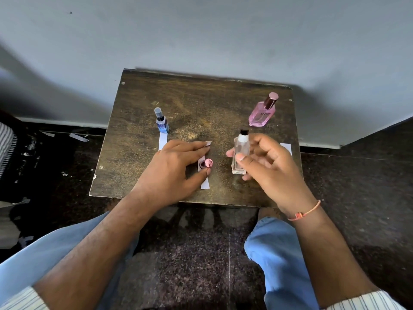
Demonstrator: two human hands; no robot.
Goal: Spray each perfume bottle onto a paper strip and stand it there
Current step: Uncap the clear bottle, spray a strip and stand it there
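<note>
My right hand [268,162] grips a clear square perfume bottle [240,156] with a white collar and black nozzle, upright just above the table. My left hand [176,166] presses flat on a white paper strip [205,183] in the middle, its thumb beside a small pink cap [208,163] lying on that strip. A blue bottle [162,121] stands at the far end of another strip [162,142] on the left. A pink bottle [262,111] with a dark red cap stands at the back right. A third strip [287,148] peeks out behind my right hand.
The small dark wooden table [190,99] stands against a grey wall. Its near edge is just above my knees in blue trousers. Paper scraps litter the dark floor [67,153] to the left.
</note>
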